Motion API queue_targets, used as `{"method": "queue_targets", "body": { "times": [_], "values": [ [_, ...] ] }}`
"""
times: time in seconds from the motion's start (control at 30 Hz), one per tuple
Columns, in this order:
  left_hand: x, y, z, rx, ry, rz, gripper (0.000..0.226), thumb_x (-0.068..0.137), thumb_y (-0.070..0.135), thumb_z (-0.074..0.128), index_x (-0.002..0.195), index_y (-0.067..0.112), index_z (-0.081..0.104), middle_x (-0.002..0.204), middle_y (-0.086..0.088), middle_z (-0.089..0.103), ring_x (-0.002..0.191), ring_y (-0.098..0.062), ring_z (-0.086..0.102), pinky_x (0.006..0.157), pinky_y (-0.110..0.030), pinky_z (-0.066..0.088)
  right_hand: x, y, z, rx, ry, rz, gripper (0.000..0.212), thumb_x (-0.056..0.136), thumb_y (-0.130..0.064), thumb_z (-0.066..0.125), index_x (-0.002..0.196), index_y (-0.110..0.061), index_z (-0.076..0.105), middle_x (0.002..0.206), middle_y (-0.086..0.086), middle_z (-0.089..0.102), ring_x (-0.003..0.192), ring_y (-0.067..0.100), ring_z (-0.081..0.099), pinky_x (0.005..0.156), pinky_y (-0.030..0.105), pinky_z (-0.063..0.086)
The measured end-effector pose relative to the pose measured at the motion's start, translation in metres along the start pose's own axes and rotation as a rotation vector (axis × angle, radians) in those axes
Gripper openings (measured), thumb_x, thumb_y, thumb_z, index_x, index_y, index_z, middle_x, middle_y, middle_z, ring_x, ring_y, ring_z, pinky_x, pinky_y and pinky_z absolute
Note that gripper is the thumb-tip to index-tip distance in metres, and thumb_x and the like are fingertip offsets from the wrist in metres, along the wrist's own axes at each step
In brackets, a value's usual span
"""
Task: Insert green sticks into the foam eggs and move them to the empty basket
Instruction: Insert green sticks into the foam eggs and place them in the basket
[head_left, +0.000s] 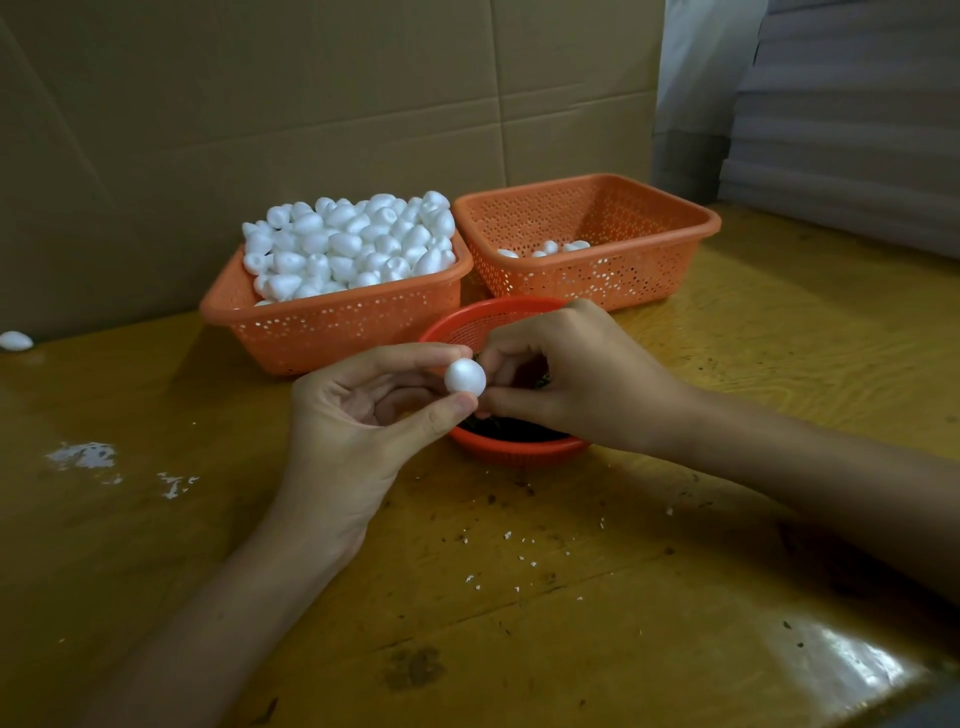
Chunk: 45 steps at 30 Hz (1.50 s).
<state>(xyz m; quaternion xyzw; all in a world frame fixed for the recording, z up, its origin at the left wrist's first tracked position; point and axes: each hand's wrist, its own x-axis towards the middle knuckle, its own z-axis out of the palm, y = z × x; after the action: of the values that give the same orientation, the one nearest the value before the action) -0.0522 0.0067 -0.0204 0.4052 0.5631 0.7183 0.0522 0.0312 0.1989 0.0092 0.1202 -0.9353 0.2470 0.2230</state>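
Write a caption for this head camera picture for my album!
Left hand pinches a foam egg, right hand meets it, over a red bowl, two orange baskets behind.

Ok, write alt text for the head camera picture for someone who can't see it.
A left hand pinches a white foam egg while the right hand meets it with curled fingers, over a round red basket. Behind, on the wooden table, stand two orange baskets: the left basket heaped with foam eggs, the right basket holding only a few.
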Motion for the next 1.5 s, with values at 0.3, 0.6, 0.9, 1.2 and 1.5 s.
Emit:
{"method": "queue_targets", "body": {
  "times": [0.3, 0.6, 0.9, 1.2, 1.5],
  "values": [
    [0.002, 0.001, -0.002, 0.023, -0.028, -0.03, 0.047, 0.073, 0.015, 0.088, 0.118, 0.018, 0.077, 0.111, -0.009, 0.081, 0.098, -0.027, 0.078, 0.087, -0.028, 0.061, 0.001, 0.0, 0.0, 0.009, -0.014, 0.011, 0.006, 0.088, -0.022, 0.082, 0.086, -0.018, 0.078, 0.078, -0.014, 0.076, 0.076, 0.003, 0.072, 0.075, 0.036, 0.054],
    [0.004, -0.003, -0.005, 0.041, -0.056, -0.015, 0.049, 0.076, 0.015, 0.094, 0.119, 0.017, 0.072, 0.111, -0.008, 0.081, 0.097, -0.028, 0.078, 0.084, -0.026, 0.061, 0.002, 0.002, -0.001, 0.069, -0.058, 0.023, 0.011, 0.089, -0.027, 0.082, 0.084, -0.018, 0.078, 0.078, -0.015, 0.078, 0.076, 0.0, 0.072, 0.074, 0.038, 0.055],
    [0.002, -0.003, -0.003, 0.085, -0.044, -0.001, 0.032, 0.075, 0.012, 0.09, 0.104, 0.007, 0.078, 0.105, -0.011, 0.081, 0.089, -0.037, 0.078, 0.086, -0.046, 0.063, 0.002, 0.002, -0.002, 0.133, -0.103, 0.022, 0.011, 0.089, -0.03, 0.082, 0.085, -0.019, 0.08, 0.079, -0.014, 0.078, 0.078, -0.004, 0.072, 0.076, 0.036, 0.056],
    [0.001, -0.002, 0.0, 0.111, -0.075, 0.058, 0.027, 0.081, 0.008, 0.087, 0.105, 0.02, 0.082, 0.094, -0.007, 0.081, 0.081, -0.024, 0.079, 0.078, -0.03, 0.062, 0.004, 0.009, -0.002, 0.223, -0.133, 0.033, 0.01, 0.088, -0.025, 0.083, 0.09, -0.016, 0.082, 0.082, -0.014, 0.078, 0.078, -0.003, 0.073, 0.073, 0.019, 0.053],
    [-0.001, -0.004, -0.001, 0.127, -0.046, 0.037, 0.031, 0.08, 0.012, 0.088, 0.109, 0.013, 0.079, 0.097, -0.01, 0.08, 0.084, -0.032, 0.078, 0.08, -0.042, 0.063, 0.005, 0.01, -0.003, 0.249, -0.161, 0.004, 0.009, 0.092, -0.023, 0.08, 0.095, -0.015, 0.081, 0.088, -0.011, 0.079, 0.083, 0.0, 0.074, 0.075, 0.023, 0.055]
  ]
}}
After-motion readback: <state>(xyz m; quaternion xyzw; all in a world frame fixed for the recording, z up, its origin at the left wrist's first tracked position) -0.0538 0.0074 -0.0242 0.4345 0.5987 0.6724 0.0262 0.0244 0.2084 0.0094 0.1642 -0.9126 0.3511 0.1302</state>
